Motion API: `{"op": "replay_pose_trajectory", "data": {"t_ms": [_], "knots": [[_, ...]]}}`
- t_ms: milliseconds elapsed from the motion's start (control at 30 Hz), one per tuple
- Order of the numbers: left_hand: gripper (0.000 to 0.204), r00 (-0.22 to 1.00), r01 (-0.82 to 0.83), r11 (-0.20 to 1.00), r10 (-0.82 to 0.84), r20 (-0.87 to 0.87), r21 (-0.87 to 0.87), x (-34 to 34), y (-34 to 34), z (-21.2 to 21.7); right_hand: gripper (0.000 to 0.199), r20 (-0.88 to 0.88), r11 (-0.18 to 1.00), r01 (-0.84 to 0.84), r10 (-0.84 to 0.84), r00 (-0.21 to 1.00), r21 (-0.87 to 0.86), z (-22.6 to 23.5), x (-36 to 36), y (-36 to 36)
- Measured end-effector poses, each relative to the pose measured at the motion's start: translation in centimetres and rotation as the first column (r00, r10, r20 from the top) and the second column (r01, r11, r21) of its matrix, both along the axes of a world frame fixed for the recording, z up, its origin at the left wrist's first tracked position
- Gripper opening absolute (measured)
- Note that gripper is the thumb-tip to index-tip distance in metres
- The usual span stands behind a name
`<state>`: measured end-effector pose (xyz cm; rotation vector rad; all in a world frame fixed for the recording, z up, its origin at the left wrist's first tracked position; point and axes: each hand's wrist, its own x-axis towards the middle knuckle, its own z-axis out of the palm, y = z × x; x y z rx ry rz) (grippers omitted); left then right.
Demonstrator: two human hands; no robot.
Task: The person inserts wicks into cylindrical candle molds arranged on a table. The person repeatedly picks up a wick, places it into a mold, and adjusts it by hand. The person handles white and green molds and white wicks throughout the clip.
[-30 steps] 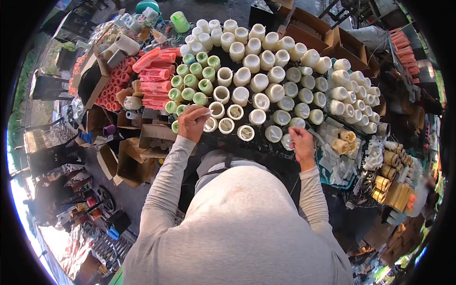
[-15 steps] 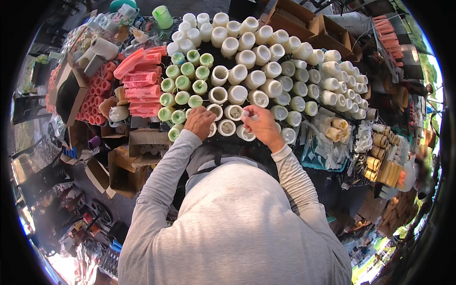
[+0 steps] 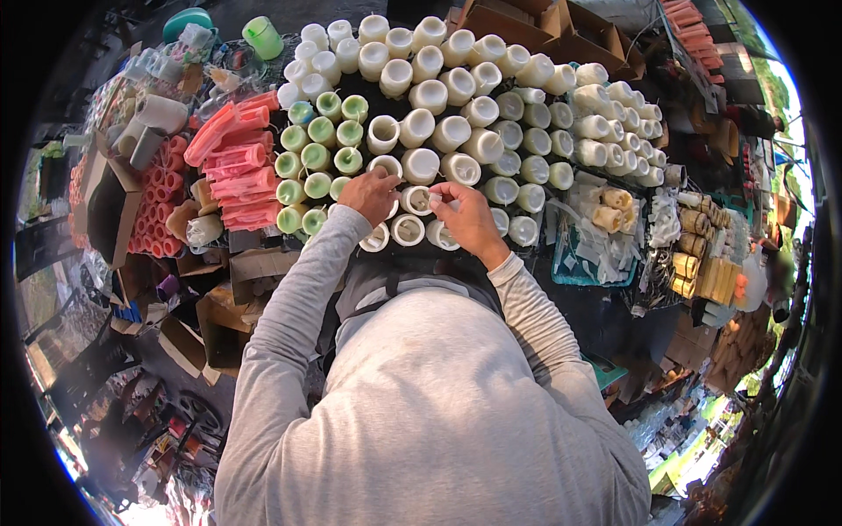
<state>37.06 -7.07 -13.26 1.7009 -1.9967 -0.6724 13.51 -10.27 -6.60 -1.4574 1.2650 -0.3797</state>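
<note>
Many pale wax cylinders that look like candles stand in rows before me. My left hand (image 3: 372,195) is closed, its bent fingertips at the near rim of a hollow white candle (image 3: 384,165); what they grip, if anything, is hidden. Beside it, my right hand (image 3: 467,219) has thumb and fingers pinched at the rim of another hollow white candle (image 3: 414,201). A tiny whitish bit seems to show at that pinch, too small to name. Nearest my body stands another open-topped white candle (image 3: 407,230). Left of my hands are green candles (image 3: 317,157) with wicks.
Pink wax pieces (image 3: 230,145) are heaped at the left. A blue-green tray (image 3: 586,273) with plastic and yellowish pieces lies at the right. Cardboard boxes (image 3: 526,31) stand at the back, and an open carton (image 3: 221,314) sits low on the left.
The view has shifted, so the candles appear farther left. My left hand has moved right and away from me, over the candle rim. My right hand stays pinched near the same candle.
</note>
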Motion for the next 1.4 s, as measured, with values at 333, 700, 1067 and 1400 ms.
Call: {"op": "replay_pose_trajectory", "data": {"t_ms": [333, 700, 1067, 1400], "knots": [[0.014, 0.996, 0.048, 0.997, -0.043, -0.073, 0.061, 2.1, 4.5, 0.8, 0.022, 0.023, 0.996, 0.085, -0.085, 0.996, 0.024, -0.1, -2.7, 1.6], [0.011, 0.988, -0.061, 0.997, 0.066, -0.138, 0.044, 1.6, 5.8, 0.6, 0.016, 0.403, 0.507, 0.579, -0.861, 0.311, 0.638, -6.9, -22.8, 4.7], [0.012, 0.991, -0.134, 0.988, 0.131, 0.033, 0.081, 0.7, 6.6, 1.2, 0.038, -0.659, 0.866, 0.264, -0.496, 0.566, -0.426, -17.0, -30.6, 4.0], [0.013, 0.982, -0.188, 0.980, 0.186, 0.039, 0.064, -0.1, 7.7, 0.4, 0.035, -0.642, 0.844, 0.214, -0.517, 0.566, -0.491, -16.5, -28.8, 2.7]]}}
